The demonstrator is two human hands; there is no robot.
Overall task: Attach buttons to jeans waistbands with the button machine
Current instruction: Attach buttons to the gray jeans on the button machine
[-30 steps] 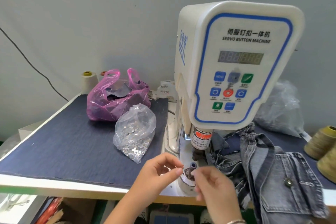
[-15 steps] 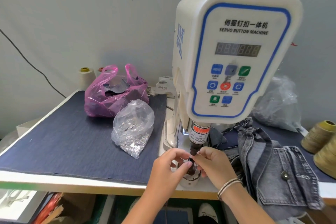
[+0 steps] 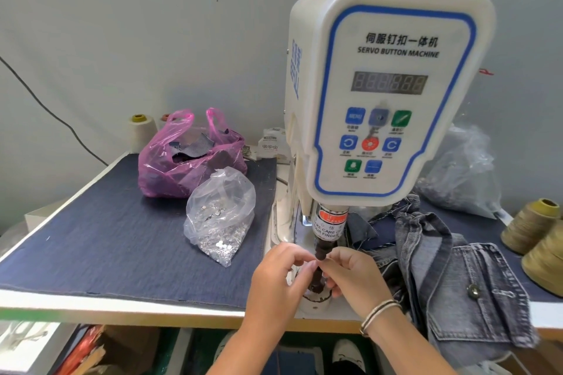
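A white servo button machine (image 3: 387, 91) stands on the table, its dark punch head (image 3: 321, 250) pointing down at the lower die (image 3: 316, 286). My left hand (image 3: 280, 277) and my right hand (image 3: 355, 274) meet at the punch tip, fingertips pinching around it; whatever small part they hold is hidden by the fingers. Grey jeans (image 3: 454, 277) lie in a heap right of the machine, one metal button (image 3: 472, 290) showing on them. A clear bag of silver button parts (image 3: 221, 219) lies left of the machine.
A pink plastic bag (image 3: 185, 161) with dark scraps sits behind the clear bag on the dark denim table cover (image 3: 100, 237). Thread cones (image 3: 536, 231) stand at the right edge, a pale cone (image 3: 140, 131) at the back left. Another clear bag (image 3: 463, 173) sits behind the jeans.
Both hands rose from the lower die to the tip of the punch head, and their fingertips closed in around it. The view has shifted slightly.
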